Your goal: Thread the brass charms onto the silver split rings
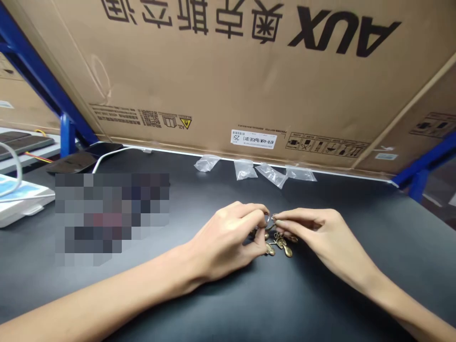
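Observation:
My left hand (237, 235) pinches a small silver ring (268, 219) between thumb and fingers near the middle of the black table. Just right of it, my right hand (313, 228) has its thumb and fingertips pressed together at a tiny metal piece by the ring; its exact shape is too small to tell. Several bronze-coloured charms (285, 247) hang or lie below the fingertips, partly hidden by the fingers. Whether all of them are joined to the ring cannot be made out.
Several clear plastic bags (245, 169) lie along the back edge of the black table (221, 308). Behind stands a large cardboard box (199, 76). At left are a dark phone (73, 162), a white cable (116, 151), a white box (21, 199) and a blurred patch.

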Tool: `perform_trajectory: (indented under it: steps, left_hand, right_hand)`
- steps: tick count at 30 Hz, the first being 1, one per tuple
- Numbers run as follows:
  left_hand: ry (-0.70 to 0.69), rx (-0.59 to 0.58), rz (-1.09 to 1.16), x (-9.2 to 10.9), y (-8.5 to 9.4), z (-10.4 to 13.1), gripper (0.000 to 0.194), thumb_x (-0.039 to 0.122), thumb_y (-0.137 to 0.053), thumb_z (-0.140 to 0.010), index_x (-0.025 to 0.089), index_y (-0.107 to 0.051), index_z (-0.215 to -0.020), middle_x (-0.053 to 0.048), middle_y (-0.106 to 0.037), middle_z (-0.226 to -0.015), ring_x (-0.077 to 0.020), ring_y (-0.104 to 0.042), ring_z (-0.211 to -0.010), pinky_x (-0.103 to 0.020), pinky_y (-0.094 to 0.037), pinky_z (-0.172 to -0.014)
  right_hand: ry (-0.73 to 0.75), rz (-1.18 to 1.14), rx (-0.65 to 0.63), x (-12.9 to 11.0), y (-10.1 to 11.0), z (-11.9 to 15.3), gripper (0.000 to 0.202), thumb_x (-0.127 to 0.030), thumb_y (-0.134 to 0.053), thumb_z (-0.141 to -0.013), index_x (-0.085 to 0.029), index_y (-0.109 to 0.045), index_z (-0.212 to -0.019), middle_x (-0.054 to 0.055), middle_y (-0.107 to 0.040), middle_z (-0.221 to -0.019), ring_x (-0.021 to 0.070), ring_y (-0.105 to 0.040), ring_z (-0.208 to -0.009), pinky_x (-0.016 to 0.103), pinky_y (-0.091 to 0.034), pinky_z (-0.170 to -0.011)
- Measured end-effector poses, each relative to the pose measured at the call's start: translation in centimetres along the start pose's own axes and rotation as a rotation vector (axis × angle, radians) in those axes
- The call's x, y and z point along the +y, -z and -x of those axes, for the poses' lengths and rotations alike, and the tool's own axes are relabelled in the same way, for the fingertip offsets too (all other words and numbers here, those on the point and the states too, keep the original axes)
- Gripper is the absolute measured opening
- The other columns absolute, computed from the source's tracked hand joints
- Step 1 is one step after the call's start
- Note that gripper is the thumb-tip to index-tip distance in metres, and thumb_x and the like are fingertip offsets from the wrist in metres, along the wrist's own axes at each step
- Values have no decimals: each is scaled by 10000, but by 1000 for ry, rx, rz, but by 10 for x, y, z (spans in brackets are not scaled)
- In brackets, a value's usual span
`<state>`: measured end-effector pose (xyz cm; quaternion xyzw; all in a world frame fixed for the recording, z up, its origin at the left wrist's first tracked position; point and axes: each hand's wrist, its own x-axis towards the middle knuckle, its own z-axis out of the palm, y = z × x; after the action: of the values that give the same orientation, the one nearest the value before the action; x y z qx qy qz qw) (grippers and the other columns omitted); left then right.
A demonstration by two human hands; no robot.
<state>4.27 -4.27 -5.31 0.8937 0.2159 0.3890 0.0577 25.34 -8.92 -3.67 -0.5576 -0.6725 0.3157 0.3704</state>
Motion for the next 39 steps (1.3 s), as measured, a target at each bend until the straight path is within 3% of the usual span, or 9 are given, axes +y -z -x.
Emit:
perform_trajectory:
  steps: [4,9,13,18,27,35,37,39]
  left_hand:
    - [-20,16,6,-1,0,-1,142,59,-586,-775,187,-576,-835,-20,-727,-993,-111,-597,-702,-222,-497,-687]
    - [-47,24,-51,0,1,-3,106,78,-549,-831,181,-572,-822,-25,-733,-972,-105,-588,-674,-222,-502,-673]
    - [-130,0,-117,1,0,-3,115,59,-535,-834,166,-576,-844,-60,-739,-970,-132,-633,-679,-253,-515,-670]
    - [-171,-39,-166,-1,0,-2,87,81,-530,-865,155,-575,-854,-80,-736,-1036,-150,-646,-705,-278,-522,-695]
    - [-141,-61,-145,0,0,-1,84,114,-513,-897,158,-570,-853,-74,-732,-974,-142,-655,-705,-269,-509,-689]
    - [-26,-40,-61,3,-3,2,44,144,-556,-873,175,-586,-869,-54,-735,-954,-131,-638,-678,-259,-493,-650]
    - [13,-14,-17,3,-5,2,51,132,-568,-856,182,-582,-861,-49,-745,-972,-133,-653,-689,-258,-503,-655]
    - [47,19,25,4,-6,2,83,111,-574,-842,187,-579,-875,-44,-752,-991,-138,-676,-725,-256,-523,-677]
  right_hand:
    - [92,12,-17,1,-2,1,226,-334,-596,-934,-251,-745,-1082,55,-763,-1055,239,-735,-926,353,-604,-865]
    - [121,-45,73,2,-9,5,123,-330,-662,-896,-238,-673,-976,28,-764,-978,207,-750,-891,308,-618,-843]
    - [136,-78,176,1,-11,8,151,-328,-729,-844,-239,-640,-927,17,-759,-878,218,-757,-854,301,-632,-791]
    - [141,-78,213,-1,-13,11,174,-316,-753,-823,-238,-610,-883,22,-756,-841,222,-755,-809,274,-635,-669]
    - [228,-10,261,-1,-17,15,193,-277,-723,-850,-243,-535,-824,-2,-744,-800,180,-738,-723,249,-610,-641]
    - [647,410,344,4,-17,19,221,-78,-686,-842,-254,-556,-879,-38,-753,-790,144,-736,-683,229,-583,-676]
    - [630,392,338,3,-18,19,226,-84,-683,-842,-249,-530,-815,-23,-766,-811,160,-744,-697,242,-590,-670]
    - [498,244,338,0,-19,18,261,-133,-682,-855,-245,-476,-740,1,-766,-810,181,-747,-702,262,-596,-640]
